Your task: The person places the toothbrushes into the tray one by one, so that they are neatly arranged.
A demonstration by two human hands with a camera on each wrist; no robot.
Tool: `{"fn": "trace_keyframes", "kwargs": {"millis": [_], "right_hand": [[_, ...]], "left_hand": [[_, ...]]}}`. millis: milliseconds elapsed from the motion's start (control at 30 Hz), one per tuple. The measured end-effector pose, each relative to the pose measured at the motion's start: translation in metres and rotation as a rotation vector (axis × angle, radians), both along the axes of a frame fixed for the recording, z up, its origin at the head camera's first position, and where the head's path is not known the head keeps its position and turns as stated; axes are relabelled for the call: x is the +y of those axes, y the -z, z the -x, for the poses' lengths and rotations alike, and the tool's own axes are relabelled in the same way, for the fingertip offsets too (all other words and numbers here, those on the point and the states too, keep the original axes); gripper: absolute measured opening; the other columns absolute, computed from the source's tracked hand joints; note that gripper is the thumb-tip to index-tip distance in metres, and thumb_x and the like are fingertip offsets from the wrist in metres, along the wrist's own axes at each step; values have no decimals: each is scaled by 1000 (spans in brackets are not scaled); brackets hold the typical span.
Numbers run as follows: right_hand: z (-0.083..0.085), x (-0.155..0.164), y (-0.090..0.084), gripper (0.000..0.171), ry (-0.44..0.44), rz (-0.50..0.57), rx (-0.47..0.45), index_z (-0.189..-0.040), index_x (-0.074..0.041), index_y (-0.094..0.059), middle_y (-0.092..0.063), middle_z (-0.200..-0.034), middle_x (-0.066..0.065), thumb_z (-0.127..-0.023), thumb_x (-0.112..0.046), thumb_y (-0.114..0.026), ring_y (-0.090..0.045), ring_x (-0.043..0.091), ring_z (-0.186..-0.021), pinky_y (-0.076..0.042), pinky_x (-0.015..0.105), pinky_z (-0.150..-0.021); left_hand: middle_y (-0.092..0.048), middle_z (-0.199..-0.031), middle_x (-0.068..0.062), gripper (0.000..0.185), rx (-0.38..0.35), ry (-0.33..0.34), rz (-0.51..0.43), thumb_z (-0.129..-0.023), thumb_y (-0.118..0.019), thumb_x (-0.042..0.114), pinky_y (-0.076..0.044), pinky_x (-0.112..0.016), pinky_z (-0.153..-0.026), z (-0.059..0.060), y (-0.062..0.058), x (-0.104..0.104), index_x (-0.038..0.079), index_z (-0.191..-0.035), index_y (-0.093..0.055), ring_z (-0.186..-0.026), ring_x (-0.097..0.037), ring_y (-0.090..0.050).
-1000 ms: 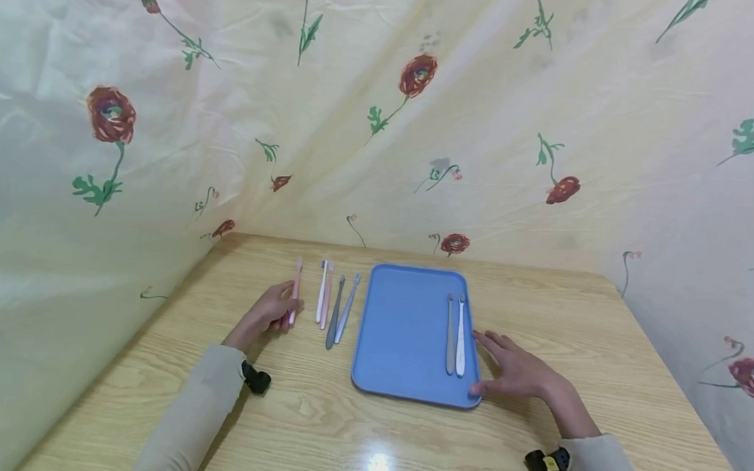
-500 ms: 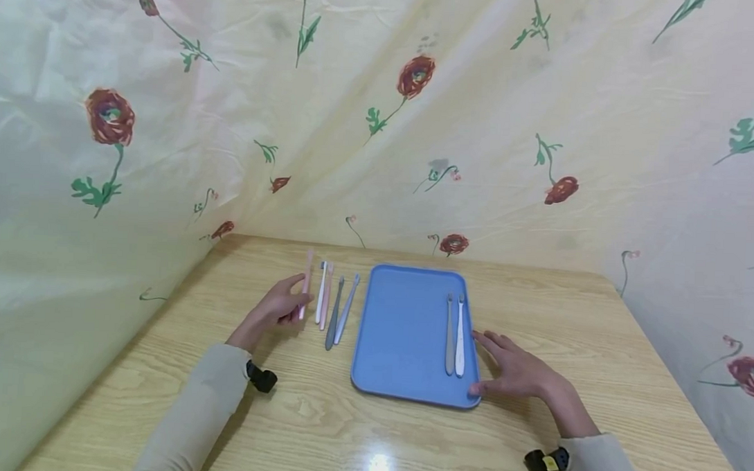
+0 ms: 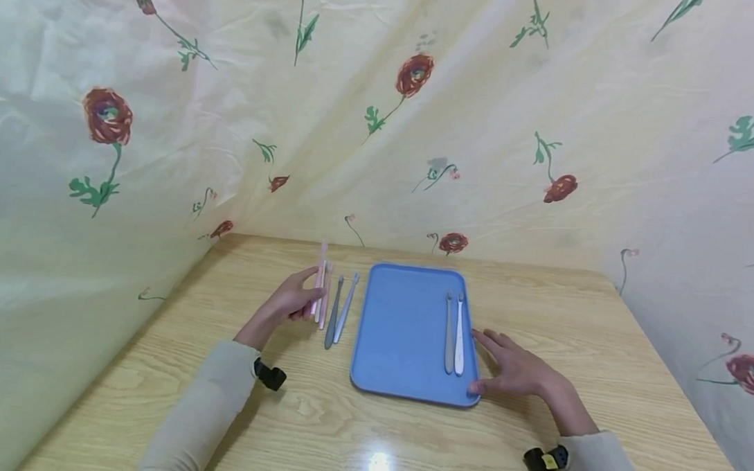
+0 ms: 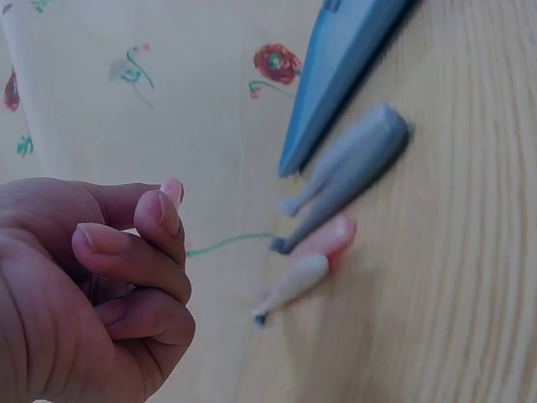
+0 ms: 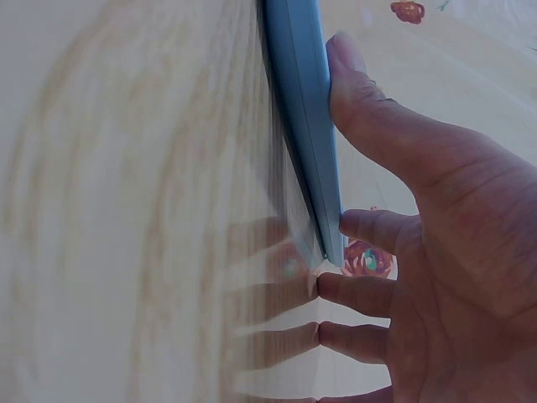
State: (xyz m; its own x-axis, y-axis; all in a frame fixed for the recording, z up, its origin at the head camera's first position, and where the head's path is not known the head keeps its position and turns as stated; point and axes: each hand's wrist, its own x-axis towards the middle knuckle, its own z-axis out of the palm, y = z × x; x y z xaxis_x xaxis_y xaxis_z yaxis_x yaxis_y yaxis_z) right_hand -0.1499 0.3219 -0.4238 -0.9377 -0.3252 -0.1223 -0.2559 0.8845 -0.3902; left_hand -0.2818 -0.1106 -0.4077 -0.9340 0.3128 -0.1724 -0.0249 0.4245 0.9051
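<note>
My left hand (image 3: 292,298) pinches a pink toothbrush (image 3: 322,260) between thumb and fingers, head pointing away. In the head view it overlaps a white toothbrush (image 3: 317,318) on the table. A second pink toothbrush (image 3: 325,304), a dark grey one (image 3: 333,320) and a light blue one (image 3: 346,312) lie beside that in a row. In the left wrist view the curled fingers hide most of the held brush. My right hand (image 3: 516,368) touches the right edge of a blue tray (image 3: 405,333) with thumb and fingertips, fingers spread. A grey toothbrush (image 3: 450,342) and a white one (image 3: 460,344) lie inside the tray, by its right side.
The wooden table (image 3: 320,427) carries everything. A flowered cloth (image 3: 331,123) hangs behind it and along both sides. Both wrists wear black strapped devices, the left one (image 3: 270,376) just above the table.
My left hand has lifted the pink toothbrush and carried it rightward, from the left of the row to over the white toothbrush. My right hand and the tray stay put.
</note>
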Motion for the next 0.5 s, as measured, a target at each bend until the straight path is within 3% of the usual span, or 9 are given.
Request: {"fn": "trace_keyframes", "kwargs": {"millis": [233,500], "right_hand": [[0,-1,-1,110,10,-4,-9,-156,-7,-32,-31,-155,36,-74,-63,-78,-29,61,-141,-39,74,-102],[0,0,0,110,8,-10,-1,-156,-7,-32,-31,-155,36,-74,-63,-78,-29,61,-141,-39,74,-102]], "left_hand": [[-49,-45,1,71,-2,43,-35,-100,-57,15,-29,-22,-36,-6,-12,17,12,-161,-21,-34,-7,-39],[-48,-44,1,69,19,85,-55,-100,-58,15,-32,-23,-35,-8,-14,38,12,-160,-24,-34,-7,-42]]}}
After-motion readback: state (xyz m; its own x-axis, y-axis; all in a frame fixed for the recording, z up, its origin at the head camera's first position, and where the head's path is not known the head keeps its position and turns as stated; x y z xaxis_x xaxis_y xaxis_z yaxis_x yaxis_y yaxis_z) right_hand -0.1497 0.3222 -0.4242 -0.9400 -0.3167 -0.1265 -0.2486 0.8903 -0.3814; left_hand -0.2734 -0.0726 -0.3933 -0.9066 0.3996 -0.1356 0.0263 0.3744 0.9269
